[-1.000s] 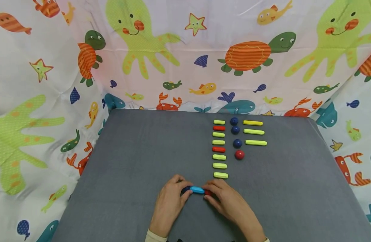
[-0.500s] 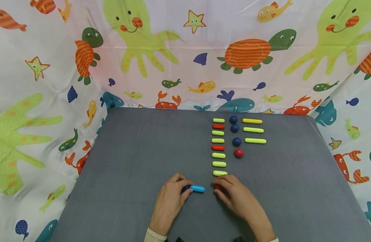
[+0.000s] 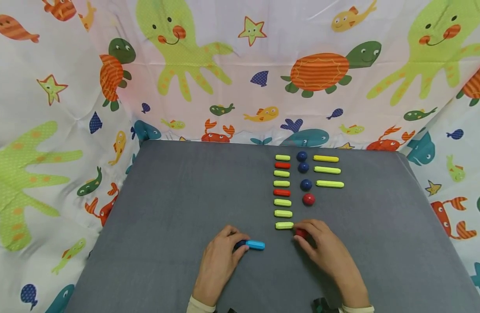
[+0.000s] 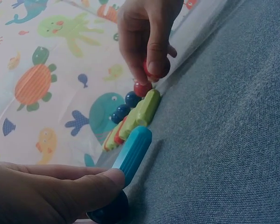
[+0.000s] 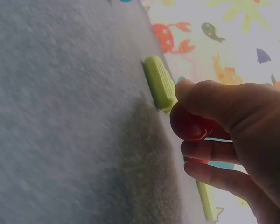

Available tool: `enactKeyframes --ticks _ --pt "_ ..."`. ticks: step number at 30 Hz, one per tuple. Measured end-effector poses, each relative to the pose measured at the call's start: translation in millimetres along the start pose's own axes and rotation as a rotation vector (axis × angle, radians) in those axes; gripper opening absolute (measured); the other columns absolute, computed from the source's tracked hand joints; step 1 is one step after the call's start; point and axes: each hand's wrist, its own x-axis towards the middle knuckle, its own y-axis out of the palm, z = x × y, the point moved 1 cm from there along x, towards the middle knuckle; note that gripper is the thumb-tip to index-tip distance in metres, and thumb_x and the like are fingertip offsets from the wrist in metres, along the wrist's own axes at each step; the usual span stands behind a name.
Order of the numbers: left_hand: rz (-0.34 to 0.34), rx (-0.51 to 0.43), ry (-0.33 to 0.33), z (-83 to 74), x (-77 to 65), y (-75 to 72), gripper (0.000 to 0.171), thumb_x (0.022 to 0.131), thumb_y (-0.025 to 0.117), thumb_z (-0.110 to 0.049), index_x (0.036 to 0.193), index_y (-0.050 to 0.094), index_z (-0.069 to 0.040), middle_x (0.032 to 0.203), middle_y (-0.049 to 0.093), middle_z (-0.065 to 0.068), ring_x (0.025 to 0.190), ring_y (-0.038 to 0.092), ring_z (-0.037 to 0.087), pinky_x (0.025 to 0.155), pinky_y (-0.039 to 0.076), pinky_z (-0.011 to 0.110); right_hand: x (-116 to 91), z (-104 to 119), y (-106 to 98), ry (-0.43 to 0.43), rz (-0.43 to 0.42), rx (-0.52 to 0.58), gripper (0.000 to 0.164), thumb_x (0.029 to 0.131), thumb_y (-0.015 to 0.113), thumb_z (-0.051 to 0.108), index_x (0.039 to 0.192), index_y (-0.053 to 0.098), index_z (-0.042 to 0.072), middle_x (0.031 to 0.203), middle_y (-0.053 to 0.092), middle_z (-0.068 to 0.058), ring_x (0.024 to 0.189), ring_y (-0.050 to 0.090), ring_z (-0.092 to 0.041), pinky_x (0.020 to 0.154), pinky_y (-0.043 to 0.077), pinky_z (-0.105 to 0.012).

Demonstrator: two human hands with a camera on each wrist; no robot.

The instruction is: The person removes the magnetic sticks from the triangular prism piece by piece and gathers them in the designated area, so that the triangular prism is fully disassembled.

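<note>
My left hand (image 3: 219, 263) pinches a dark blue ball (image 4: 111, 210) low over the cloth. A light blue ribbed stick (image 3: 256, 245) reaches rightward from that ball, its far end free; fingertips cover the joint. Between thumb and fingers of my right hand (image 3: 326, 248) is a red ball (image 5: 190, 122), with no stick on it. This hand is just right of the nearest short yellow-green stick (image 3: 284, 225); whether the ball touches the cloth cannot be told.
Short yellow-green sticks and red sticks (image 3: 282, 192) form a column. Beside it run dark blue balls (image 3: 306, 185) and another red ball (image 3: 308, 199). Longer yellow-green sticks (image 3: 330, 184) lie to their right. A patterned curtain (image 3: 240, 100) rises behind the grey table (image 3: 177, 195).
The red ball has come away from the light blue stick's right end. My right hand has carried it right and slightly farther from me. My left hand keeps its hold in place.
</note>
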Motion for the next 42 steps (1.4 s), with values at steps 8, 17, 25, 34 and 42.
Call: enactKeyframes --ticks 8,17,25,34,42 --pt "0.001 -0.011 -0.010 1.5 -0.5 0.0 0.024 0.086 0.089 -0.027 0.110 0.083 -0.028 0.108 0.066 -0.007 0.081 0.064 0.010 0.063 0.051 0.026 9 -19 -3 -0.016 -0.040 0.019 0.031 0.090 0.087 0.011 0.119 0.075 0.007 0.111 0.070 -0.002 0.104 0.064 -0.023 0.090 0.055 -0.045" --pt "0.013 -0.015 -0.020 1.2 -0.8 0.7 0.024 0.087 0.088 -0.027 0.110 0.082 -0.029 0.108 0.065 -0.008 0.079 0.063 0.009 0.060 0.049 0.025 18 -30 -6 0.025 -0.071 0.008 0.039 0.087 0.087 0.002 0.122 0.071 0.003 0.110 0.068 -0.009 0.097 0.066 -0.024 0.083 0.056 -0.048" --pt "0.022 -0.018 -0.033 0.8 0.4 0.4 0.023 0.087 0.088 -0.028 0.110 0.082 -0.030 0.108 0.065 -0.009 0.081 0.064 0.009 0.061 0.050 0.026 21 -33 -4 0.071 -0.078 0.001 0.039 0.088 0.087 0.004 0.122 0.069 0.003 0.112 0.066 -0.011 0.096 0.067 -0.027 0.082 0.057 -0.051" --pt "0.011 -0.020 -0.029 1.0 -0.8 -0.4 0.023 0.087 0.088 -0.028 0.109 0.082 -0.030 0.108 0.066 -0.009 0.081 0.064 0.010 0.061 0.050 0.026 22 -32 -5 0.094 -0.076 -0.013 0.041 0.088 0.088 0.007 0.125 0.070 0.004 0.115 0.066 -0.011 0.099 0.067 -0.028 0.085 0.057 -0.052" --pt "0.017 -0.033 -0.027 2.5 -0.8 -1.3 0.023 0.088 0.088 -0.027 0.109 0.082 -0.029 0.107 0.066 -0.008 0.080 0.064 0.009 0.063 0.051 0.027 24 -19 -9 0.067 -0.113 -0.056 0.044 0.087 0.090 0.012 0.126 0.070 0.005 0.118 0.068 -0.013 0.106 0.066 -0.034 0.090 0.053 -0.057"
